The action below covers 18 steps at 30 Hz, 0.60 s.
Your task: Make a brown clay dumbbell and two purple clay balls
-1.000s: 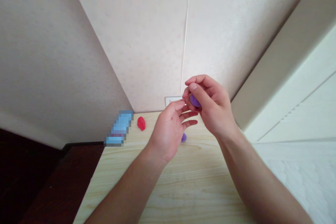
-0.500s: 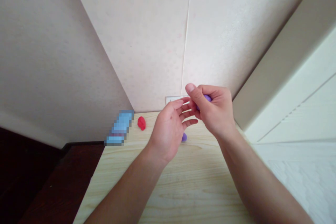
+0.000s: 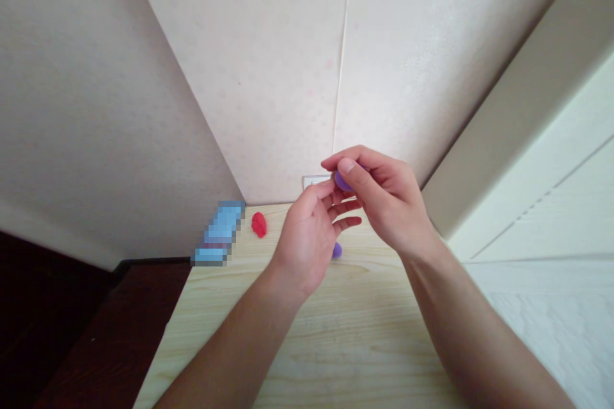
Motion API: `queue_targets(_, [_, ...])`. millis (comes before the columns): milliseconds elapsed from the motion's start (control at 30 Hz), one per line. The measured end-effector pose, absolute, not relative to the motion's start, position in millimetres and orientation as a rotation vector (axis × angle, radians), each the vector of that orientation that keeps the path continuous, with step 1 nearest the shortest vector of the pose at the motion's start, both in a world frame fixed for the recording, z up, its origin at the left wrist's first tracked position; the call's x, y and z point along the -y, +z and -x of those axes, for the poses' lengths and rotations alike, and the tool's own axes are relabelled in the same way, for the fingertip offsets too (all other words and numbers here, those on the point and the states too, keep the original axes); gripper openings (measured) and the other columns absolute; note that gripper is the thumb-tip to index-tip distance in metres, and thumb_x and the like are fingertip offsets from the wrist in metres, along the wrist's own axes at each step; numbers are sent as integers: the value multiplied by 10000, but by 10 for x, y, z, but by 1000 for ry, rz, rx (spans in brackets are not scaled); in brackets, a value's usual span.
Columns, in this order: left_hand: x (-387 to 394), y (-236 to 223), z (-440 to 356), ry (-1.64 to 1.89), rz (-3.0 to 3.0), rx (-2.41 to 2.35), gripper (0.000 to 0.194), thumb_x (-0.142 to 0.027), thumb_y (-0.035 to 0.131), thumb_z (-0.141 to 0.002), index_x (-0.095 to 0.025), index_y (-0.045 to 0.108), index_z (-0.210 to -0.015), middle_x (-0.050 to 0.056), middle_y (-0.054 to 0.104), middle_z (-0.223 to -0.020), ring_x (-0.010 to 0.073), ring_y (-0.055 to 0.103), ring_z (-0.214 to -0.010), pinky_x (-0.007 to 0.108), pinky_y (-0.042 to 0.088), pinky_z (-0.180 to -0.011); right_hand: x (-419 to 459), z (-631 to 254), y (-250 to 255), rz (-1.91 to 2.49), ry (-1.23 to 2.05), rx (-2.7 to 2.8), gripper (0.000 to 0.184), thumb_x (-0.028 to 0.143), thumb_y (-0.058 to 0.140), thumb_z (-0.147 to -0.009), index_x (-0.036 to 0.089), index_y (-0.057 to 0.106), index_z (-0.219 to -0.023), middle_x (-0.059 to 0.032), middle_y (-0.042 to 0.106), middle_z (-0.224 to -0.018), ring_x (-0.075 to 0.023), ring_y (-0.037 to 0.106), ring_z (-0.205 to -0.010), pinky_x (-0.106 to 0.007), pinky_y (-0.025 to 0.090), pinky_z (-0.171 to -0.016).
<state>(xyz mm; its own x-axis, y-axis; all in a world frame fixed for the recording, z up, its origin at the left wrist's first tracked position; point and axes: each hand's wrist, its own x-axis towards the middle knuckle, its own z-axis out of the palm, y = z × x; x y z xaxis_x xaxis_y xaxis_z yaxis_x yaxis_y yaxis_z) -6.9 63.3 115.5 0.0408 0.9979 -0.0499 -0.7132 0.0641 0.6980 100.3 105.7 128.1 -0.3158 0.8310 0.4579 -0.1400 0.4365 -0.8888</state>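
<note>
My right hand (image 3: 384,204) pinches a small purple lump of clay (image 3: 342,181) between thumb and fingertips, held above the far end of a light wooden table (image 3: 336,345). My left hand (image 3: 307,233) is raised just left of it, fingers half curled, its fingertips touching the purple lump and the right hand's fingers. A second small purple piece (image 3: 336,250) lies on the table, partly hidden behind my left hand. A red lump of clay (image 3: 258,224) rests on the table near the wall corner.
A blurred blue object (image 3: 218,233) stands at the table's far left corner. A white wall socket plate (image 3: 314,181) sits on the wall behind the hands. White furniture (image 3: 542,204) borders the table on the right; dark floor (image 3: 96,332) lies left.
My right hand has turned the purple lump in its fingers and shifted it slightly left toward the left hand's fingertips. The left hand has stayed nearly still.
</note>
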Motion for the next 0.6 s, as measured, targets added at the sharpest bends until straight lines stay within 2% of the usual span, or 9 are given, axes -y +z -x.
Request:
queue_targets(100, [-633, 1151, 70, 1432, -574, -618, 204, -224, 462, -927, -168, 593, -780, 54, 585, -854, 183, 581, -845, 293, 468, -717, -1053, -999, 1298, 665, 1033, 1573, 196, 360, 737, -870, 175, 699, -814, -2, 666, -701, -122, 620, -628, -223, 499, -525])
queue_targets(200, [-626, 1150, 70, 1431, -584, -602, 226, -223, 449, -930, -162, 601, -775, 53, 579, -846, 172, 564, -821, 287, 475, -710, -1048, -973, 1291, 647, 1109, 1503, 216, 375, 726, -884, 193, 629, -819, -3, 703, -754, -107, 624, -573, -212, 488, -482])
queue_targets(267, [-623, 1151, 70, 1435, -595, -584, 212, -212, 454, -924, -156, 619, -803, 47, 575, -831, 158, 547, -783, 271, 470, -693, -1050, -956, 1276, 632, 1160, 1490, 231, 397, 708, -898, 200, 609, -829, 7, 697, -750, -87, 587, -509, -195, 439, -426])
queue_targets(333, [-622, 1151, 70, 1434, -592, -579, 166, -198, 483, -903, -151, 634, -850, 44, 583, -832, 151, 545, -766, 261, 460, -684, -1063, -950, 1254, 633, 1171, 1505, 281, 429, 697, -902, 189, 623, -776, 23, 641, -654, -69, 520, -452, -183, 368, -380])
queue_targets(433, [-623, 1148, 73, 1423, -570, -599, 145, -222, 513, -890, -142, 634, -893, 68, 621, -890, 175, 582, -824, 284, 465, -714, -1098, -967, 1225, 639, 1145, 1475, 502, 523, 629, -926, 172, 588, -571, 29, 506, -488, -62, 420, -394, -196, 283, -347])
queue_targets(500, [-623, 1147, 75, 1422, -550, -624, 177, -258, 513, -893, -136, 637, -922, 90, 644, -930, 201, 602, -868, 316, 475, -749, -1115, -981, 1218, 649, 1100, 1442, 608, 581, 580, -934, 178, 538, -481, 20, 463, -438, -66, 384, -379, -212, 258, -345])
queue_targets(600, [-622, 1146, 76, 1424, -533, -639, 187, -269, 524, -882, -138, 649, -927, 93, 660, -928, 209, 610, -867, 340, 480, -777, -1098, -986, 1233, 691, 1037, 1452, 642, 598, 568, -933, 187, 507, -443, 11, 459, -423, -77, 382, -380, -226, 258, -354])
